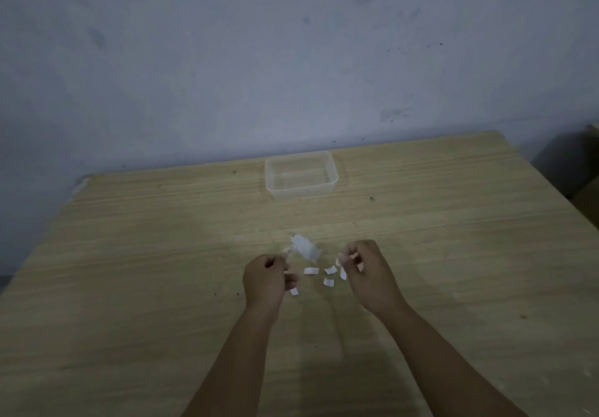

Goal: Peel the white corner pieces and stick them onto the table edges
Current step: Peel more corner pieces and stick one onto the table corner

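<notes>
While both hands work just above the bench, the small translucent-white plastic corner piece (pixel 304 248) is held up at the tips of the left hand (pixel 264 279), whose fingers are curled in and pinched on its lower end. Across from it the right hand (pixel 366 270) has its fingers bunched together on a small white strip of backing paper (pixel 338 261), as far as the dim picture lets me judge. Between and just below the hands lie several little white paper scraps (pixel 311 270), scattered on the pale wood-grain bench (pixel 129 287). Well beyond them, near the back edge by the grey-blue wall (pixel 227 60), stands a clear rectangular plastic container (pixel 301 176).

My worry is the bared adhesive: with fingers so close to it, it could catch on skin or pick up one of the loose scraps, and then grip the bench edge poorly. The light is also low for lining it up.
</notes>
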